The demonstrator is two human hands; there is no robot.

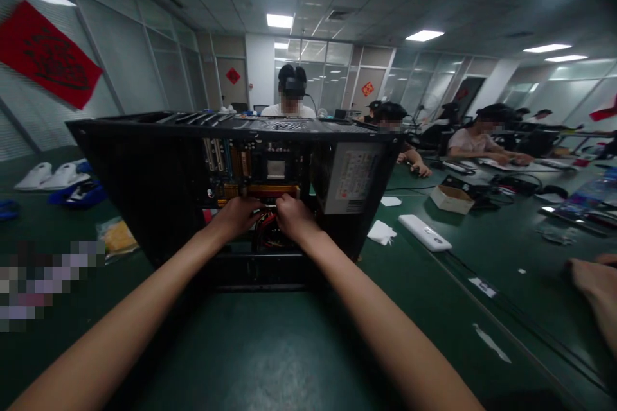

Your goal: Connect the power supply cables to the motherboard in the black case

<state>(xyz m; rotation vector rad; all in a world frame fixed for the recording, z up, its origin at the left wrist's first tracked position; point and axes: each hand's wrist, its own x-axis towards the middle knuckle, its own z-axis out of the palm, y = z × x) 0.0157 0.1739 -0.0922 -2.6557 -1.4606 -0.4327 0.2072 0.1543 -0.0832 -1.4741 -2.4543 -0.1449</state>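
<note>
A black computer case stands on the table with its open side facing me. Both of my hands reach into it. My left hand is closed, its fingertips at the lower edge of the motherboard. Right beside it, my right hand is also closed, with the fingers curled inward. The fingertips nearly meet below the red and yellow memory slots. Whatever they pinch is hidden or too small to name. A bundle of thin cables hangs just under them. The power supply fills the case's right side.
Right of the case lie a white power strip, crumpled tissue and a small open carton. A plastic bag with yellow contents lies left. Another person's hand shows at the right edge. Several people sit beyond.
</note>
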